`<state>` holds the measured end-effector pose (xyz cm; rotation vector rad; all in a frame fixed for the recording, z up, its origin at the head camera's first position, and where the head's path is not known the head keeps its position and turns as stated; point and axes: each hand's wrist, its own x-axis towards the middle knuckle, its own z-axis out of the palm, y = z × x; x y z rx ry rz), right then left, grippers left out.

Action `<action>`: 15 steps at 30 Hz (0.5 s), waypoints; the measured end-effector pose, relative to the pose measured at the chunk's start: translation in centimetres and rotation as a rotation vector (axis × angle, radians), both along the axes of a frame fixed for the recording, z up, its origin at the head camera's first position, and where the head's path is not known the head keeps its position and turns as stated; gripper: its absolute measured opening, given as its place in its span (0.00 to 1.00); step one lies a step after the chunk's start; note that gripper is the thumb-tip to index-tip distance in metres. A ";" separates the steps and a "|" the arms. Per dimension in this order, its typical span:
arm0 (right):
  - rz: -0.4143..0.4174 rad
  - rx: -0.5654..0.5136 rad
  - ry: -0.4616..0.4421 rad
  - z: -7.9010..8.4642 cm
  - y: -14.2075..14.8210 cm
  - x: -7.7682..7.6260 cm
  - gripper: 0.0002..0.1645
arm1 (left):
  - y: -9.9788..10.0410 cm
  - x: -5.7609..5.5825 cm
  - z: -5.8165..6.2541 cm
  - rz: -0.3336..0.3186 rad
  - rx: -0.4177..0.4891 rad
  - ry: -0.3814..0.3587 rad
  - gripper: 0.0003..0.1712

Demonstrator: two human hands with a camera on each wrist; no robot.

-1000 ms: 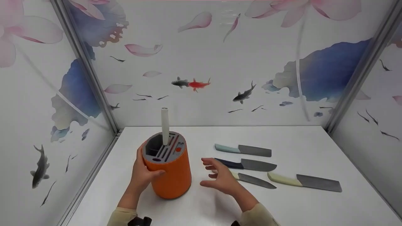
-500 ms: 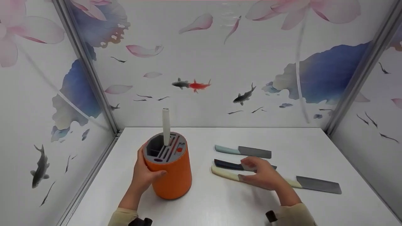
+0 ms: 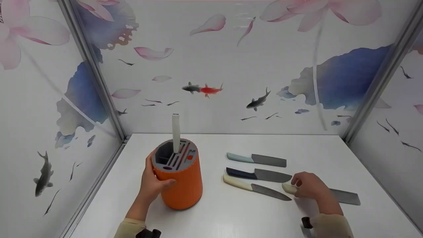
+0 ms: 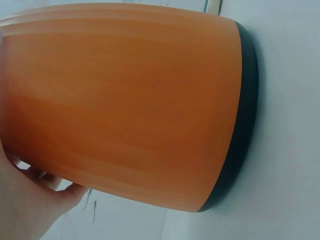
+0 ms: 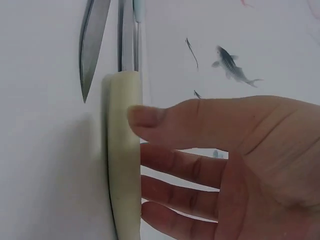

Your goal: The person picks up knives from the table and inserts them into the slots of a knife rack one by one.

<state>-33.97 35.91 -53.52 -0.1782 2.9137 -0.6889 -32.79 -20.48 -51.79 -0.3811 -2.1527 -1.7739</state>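
My left hand (image 3: 152,185) grips the orange knife block (image 3: 181,188) from its left side, thumb across the front. A white handle (image 3: 176,134) stands up out of the block's grey slotted top. In the left wrist view the block's orange wall (image 4: 125,110) fills most of the frame, with part of the hand below. Over on the right, my right hand (image 3: 312,188) holds the pale yellow-green handle (image 5: 124,150) of a cleaver, whose broad grey blade (image 3: 345,196) lies past the wrist. The thumb crosses the handle and the fingertips are hidden behind it.
Left of the right hand lie a cleaver with a light blue handle (image 3: 239,157), a knife with a dark blue handle (image 3: 241,173) and a pointed knife with a cream handle (image 3: 236,182). Printed panels (image 3: 211,59) wall the white table (image 3: 224,218) at back and sides.
My right hand has moved right, from beside the block, over the dark and cream knives, to the yellow-green cleaver handle. My left hand has stayed on the block.
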 end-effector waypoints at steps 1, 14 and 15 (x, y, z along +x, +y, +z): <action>-0.007 0.010 -0.005 -0.1 0.1 -0.1 0.20 | 0.0 0.0 0.0 0.000 0.003 -0.002 0.68; -0.022 0.067 -0.020 -0.7 0.0 -0.1 0.17 | 0.2 0.0 0.1 0.020 -0.023 -0.040 0.68; -0.024 0.068 -0.023 -0.7 0.0 -0.1 0.17 | 0.2 0.0 0.1 0.023 -0.022 -0.042 0.68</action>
